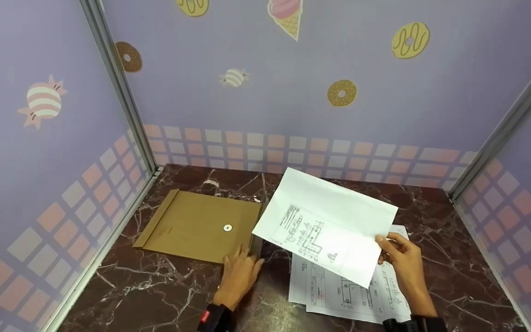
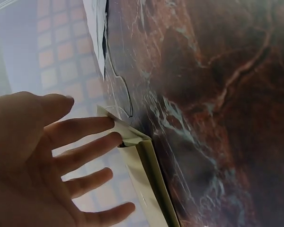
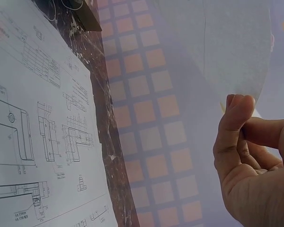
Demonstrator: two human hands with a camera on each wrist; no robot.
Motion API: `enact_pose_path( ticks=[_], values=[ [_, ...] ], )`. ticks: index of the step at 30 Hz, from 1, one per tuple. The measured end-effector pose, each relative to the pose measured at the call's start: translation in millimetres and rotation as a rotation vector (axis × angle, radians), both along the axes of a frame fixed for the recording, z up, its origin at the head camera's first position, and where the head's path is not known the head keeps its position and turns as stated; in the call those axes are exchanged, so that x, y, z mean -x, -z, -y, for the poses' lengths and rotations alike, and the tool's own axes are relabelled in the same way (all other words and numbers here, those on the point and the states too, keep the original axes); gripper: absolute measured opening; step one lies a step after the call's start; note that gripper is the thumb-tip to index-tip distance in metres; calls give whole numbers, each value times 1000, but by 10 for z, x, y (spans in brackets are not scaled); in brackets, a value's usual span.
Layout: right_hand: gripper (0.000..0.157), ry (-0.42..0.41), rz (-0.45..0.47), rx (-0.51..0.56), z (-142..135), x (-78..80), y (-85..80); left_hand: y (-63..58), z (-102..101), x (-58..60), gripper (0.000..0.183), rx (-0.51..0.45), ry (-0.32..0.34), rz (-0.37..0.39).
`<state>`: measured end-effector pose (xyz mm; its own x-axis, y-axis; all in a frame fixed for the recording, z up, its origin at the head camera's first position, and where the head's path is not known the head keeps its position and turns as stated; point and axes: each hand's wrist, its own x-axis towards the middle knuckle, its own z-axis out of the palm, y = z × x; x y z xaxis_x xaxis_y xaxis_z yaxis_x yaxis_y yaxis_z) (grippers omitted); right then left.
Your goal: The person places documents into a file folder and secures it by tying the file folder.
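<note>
A brown document envelope [image 1: 191,226] with a white round button lies flat at the left of the tabletop. My left hand [image 1: 240,274] is at its near right corner, fingers spread and fairly straight; in the left wrist view the fingertips [image 2: 114,137] are by the envelope's open end [image 2: 144,175]. My right hand [image 1: 401,258] pinches the right edge of a printed drawing sheet [image 1: 334,221], lifted and tilted above the table. Beneath it, several more drawing sheets [image 1: 353,295] lie spread on the table; their part drawings [image 3: 52,127] show in the right wrist view.
The dark red marble-patterned tabletop [image 1: 155,290] is bounded by purple panels with pink and white squares [image 1: 268,145] at the back and both sides. Metal posts [image 1: 122,87] stand at the corners. A thin cord [image 2: 125,85] lies near the envelope.
</note>
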<state>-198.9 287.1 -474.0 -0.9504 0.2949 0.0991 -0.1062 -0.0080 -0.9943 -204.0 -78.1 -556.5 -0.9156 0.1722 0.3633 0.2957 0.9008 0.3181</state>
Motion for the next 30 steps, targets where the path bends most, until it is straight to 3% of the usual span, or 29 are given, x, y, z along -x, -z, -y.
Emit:
enact_pose_path(
  ticks=[5, 9, 18, 30],
  values=[
    [33, -16, 18, -5, 12, 6, 29, -3, -39, -31, 37, 53, 1, 77],
    [34, -22, 33, -22, 25, 16, 56, 8, -88, -34, 40, 114, -15, 81],
    [36, -25, 64, -97, 44, 10, 98, 55, -167, -74, 62, 229, -34, 187],
    [38, -30, 84, -129, 34, 2, 138, 53, -200, -94, 62, 371, -52, 140]
  ],
)
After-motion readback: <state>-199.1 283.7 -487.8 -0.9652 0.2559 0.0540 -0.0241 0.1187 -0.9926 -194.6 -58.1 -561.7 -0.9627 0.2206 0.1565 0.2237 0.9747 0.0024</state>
